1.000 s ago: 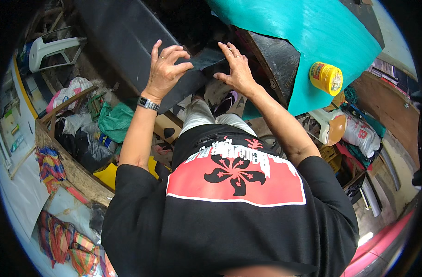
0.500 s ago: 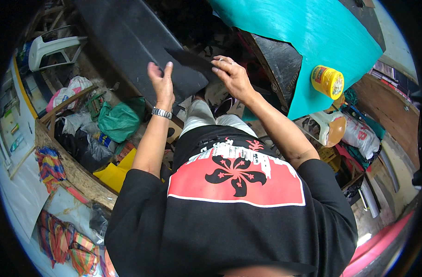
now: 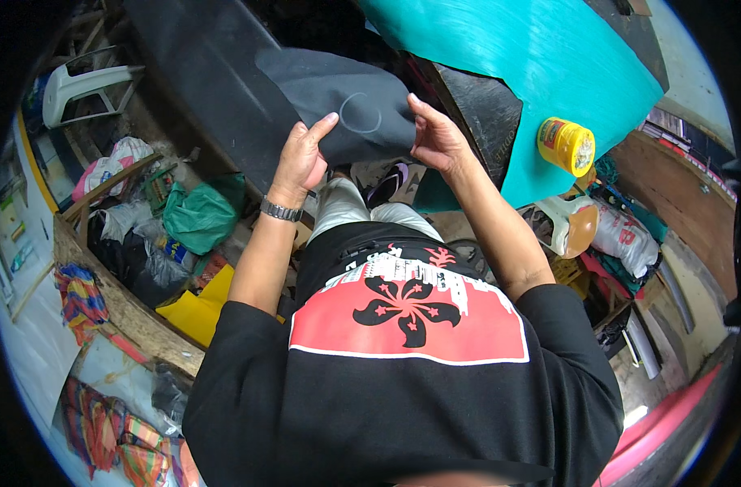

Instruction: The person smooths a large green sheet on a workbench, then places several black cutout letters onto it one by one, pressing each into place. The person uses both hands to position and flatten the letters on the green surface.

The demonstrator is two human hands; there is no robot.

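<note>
Between my hands is a thin, flexible piece of black sheet material (image 3: 362,101) with a pale, curved chalk-like mark drawn on its face. My left hand (image 3: 304,158) grips its lower edge, thumb lying on top and the fingers partly hidden beneath. At its right end my right hand (image 3: 439,138) pinches the edge between thumb and fingers. The piece's left end overlaps a large black panel (image 3: 200,73), whose surface is dark and smooth. A metal watch (image 3: 281,210) is on my left wrist.
A turquoise sheet (image 3: 516,49) drapes over a dark board (image 3: 476,109) at the far right, with a yellow tub (image 3: 566,146) on it. A white plastic stool (image 3: 86,89) lies far left. Green (image 3: 204,217) and clear bags clutter the left side, by a wooden beam (image 3: 135,304).
My left hand has moved right and taken hold of the black piece, which my right hand alone held before. The piece has turned from nearly edge-on to show its marked face.
</note>
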